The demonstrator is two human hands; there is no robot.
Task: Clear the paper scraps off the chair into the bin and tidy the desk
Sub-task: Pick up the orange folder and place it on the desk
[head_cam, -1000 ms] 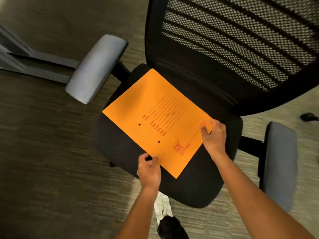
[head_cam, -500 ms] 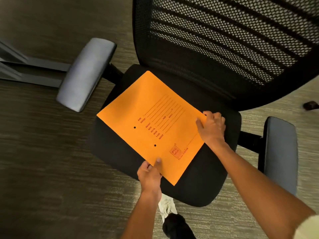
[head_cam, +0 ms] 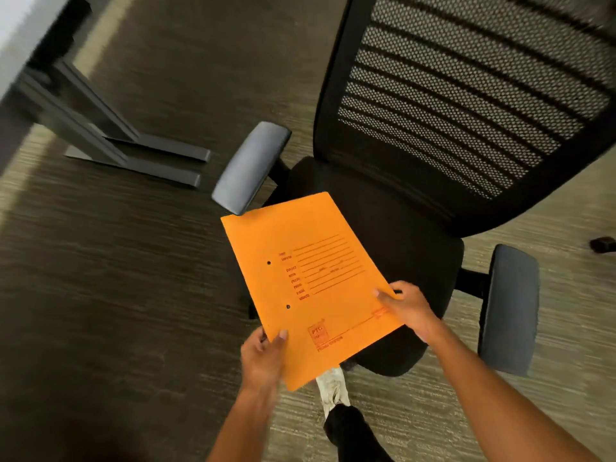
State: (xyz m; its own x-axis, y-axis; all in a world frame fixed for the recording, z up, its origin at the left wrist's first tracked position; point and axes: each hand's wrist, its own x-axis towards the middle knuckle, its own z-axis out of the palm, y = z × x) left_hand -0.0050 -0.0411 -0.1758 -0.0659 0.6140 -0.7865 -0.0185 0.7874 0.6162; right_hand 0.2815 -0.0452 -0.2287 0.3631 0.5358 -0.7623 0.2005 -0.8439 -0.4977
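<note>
- Desk [head_cam: 20,35]: only a pale edge at far left, with dark leg frame [head_cam: 100,138] on the carpet beneath. Top surface out of view.
- Left armrest [head_cam: 250,166]: grey pad, just beyond the folder's far corner.
- Left hand [head_cam: 263,356]: pinches the folder's near-left corner, thumb on top, fingers under.
- Folder [head_cam: 310,285]: orange, printed lines and two punch holes, held tilted above the front-left of the chair seat [head_cam: 416,261]. Appears clear of the seat, though contact under it is hidden.
- Scraps: none visible on the bare part of the seat; cannot tell what lies under the folder.
- Shoe [head_cam: 333,390]: pale, on the floor below the folder's near corner.
- Right hand [head_cam: 411,310]: grips the folder's right edge, thumb over the top face, fingers curled beneath.
- Right armrest [head_cam: 510,308]: well right of the hand.
- Bin: not in view.
- Judgement on the step: folder looks bound for the desk at left. Keep both pinches on opposite edges so the card stays flat; swing it over the left armrest, not into it. Keep it level in case anything rides on or inside it. Then check the seat for scraps.
</note>
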